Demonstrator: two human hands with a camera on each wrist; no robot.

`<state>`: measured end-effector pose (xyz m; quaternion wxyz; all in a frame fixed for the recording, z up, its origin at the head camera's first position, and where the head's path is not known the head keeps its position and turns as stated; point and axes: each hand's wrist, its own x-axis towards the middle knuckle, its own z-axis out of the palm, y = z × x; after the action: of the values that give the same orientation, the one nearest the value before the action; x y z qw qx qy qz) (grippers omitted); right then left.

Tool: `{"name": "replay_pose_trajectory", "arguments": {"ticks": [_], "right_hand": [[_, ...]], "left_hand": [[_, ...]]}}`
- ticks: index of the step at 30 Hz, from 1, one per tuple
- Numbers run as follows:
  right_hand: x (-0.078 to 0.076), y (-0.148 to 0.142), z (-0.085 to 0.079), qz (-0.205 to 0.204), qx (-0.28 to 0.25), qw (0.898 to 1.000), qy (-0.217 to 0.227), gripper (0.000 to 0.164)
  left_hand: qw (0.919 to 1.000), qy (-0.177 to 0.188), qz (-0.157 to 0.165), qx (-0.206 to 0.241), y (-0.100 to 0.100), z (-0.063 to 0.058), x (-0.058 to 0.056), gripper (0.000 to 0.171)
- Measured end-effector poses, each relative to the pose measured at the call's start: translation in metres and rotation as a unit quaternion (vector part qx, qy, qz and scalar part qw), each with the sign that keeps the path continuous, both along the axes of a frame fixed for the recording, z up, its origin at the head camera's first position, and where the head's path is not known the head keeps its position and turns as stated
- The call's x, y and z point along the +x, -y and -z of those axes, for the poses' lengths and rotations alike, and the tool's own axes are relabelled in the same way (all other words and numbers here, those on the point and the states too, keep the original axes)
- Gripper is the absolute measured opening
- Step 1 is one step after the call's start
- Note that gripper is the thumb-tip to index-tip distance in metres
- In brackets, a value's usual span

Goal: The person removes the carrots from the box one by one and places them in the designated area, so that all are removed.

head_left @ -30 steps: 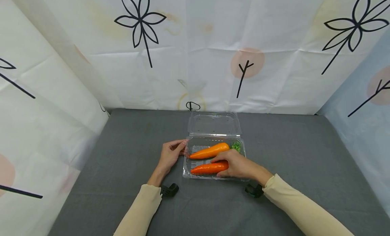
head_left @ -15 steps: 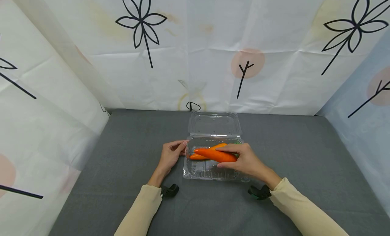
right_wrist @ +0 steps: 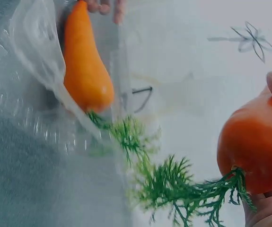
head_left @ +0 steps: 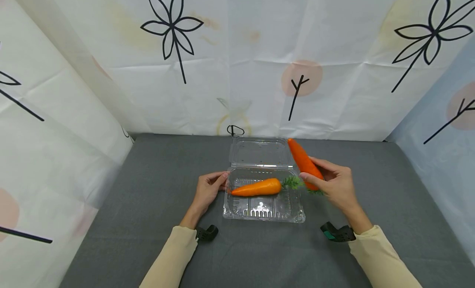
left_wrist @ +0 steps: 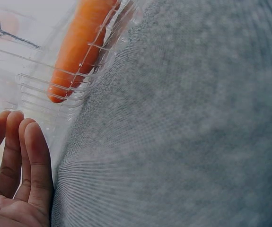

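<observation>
At the clear container's (head_left: 259,205) right edge, right hand (head_left: 337,184) grips red-orange carrot (head_left: 301,158); snagging fronds (right_wrist: 192,187) could shift the container, left hand (head_left: 208,190), straight-fingered, seemingly just touching.

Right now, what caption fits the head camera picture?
Left hand at an open clear box with one orange carrot; right hand holding a redder carrot.

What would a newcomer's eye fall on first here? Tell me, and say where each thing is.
First comes the red-orange carrot, held tilted in the right grip at the right end of the clear container. Next is the lighter orange carrot lying inside that open container, its green leaves toward the right. Then the bold black flower drawings stand out, high on the white backdrop behind.
</observation>
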<state>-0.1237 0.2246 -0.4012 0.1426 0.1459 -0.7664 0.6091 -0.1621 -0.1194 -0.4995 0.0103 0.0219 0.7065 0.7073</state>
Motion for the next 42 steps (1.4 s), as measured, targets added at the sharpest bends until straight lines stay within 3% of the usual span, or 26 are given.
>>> {"name": "replay_pose_trajectory", "arguments": {"ticks": [3, 6, 9, 13, 16, 21, 25, 33, 39, 42], "right_hand": [[0.002, -0.008, 0.001, 0.026, -0.039, 0.999, 0.017, 0.046], [0.003, -0.011, 0.004, 0.022, -0.092, 0.995, 0.020, 0.047], [0.002, -0.011, 0.006, -0.015, -0.160, 0.987, 0.003, 0.045], [-0.001, -0.007, 0.007, -0.076, -0.237, 0.968, -0.016, 0.043], [-0.003, 0.001, 0.009, -0.104, -0.264, 0.959, -0.005, 0.042], [-0.002, 0.013, 0.014, -0.119, -0.269, 0.955, 0.050, 0.035], [-0.002, 0.017, 0.012, -0.101, -0.279, 0.951, 0.086, 0.028], [-0.005, 0.013, -0.001, 0.001, -0.282, 0.954, 0.102, 0.022], [-0.009, 0.005, -0.007, 0.001, -0.319, 0.945, 0.071, 0.026], [-0.009, 0.001, -0.008, 0.004, -0.318, 0.946, 0.063, 0.027]], "left_hand": [[1.0000, -0.001, 0.000, 0.003, 0.000, 0.000, 0.000, 0.022], [1.0000, -0.003, 0.001, 0.008, 0.001, 0.001, 0.000, 0.023], [1.0000, -0.001, 0.003, 0.009, 0.001, 0.001, 0.000, 0.023], [1.0000, 0.004, 0.001, 0.005, 0.001, 0.001, 0.000, 0.023], [1.0000, 0.003, 0.000, 0.001, 0.001, 0.000, 0.000, 0.023], [1.0000, -0.002, 0.000, -0.005, 0.000, 0.001, 0.000, 0.023], [1.0000, -0.004, 0.001, -0.007, 0.000, 0.001, -0.001, 0.024], [1.0000, 0.001, 0.001, 0.002, 0.001, 0.002, -0.003, 0.022], [0.9999, -0.005, 0.005, 0.010, 0.001, 0.002, -0.004, 0.022], [0.9999, -0.004, 0.007, 0.012, 0.000, 0.003, -0.003, 0.021]]}}
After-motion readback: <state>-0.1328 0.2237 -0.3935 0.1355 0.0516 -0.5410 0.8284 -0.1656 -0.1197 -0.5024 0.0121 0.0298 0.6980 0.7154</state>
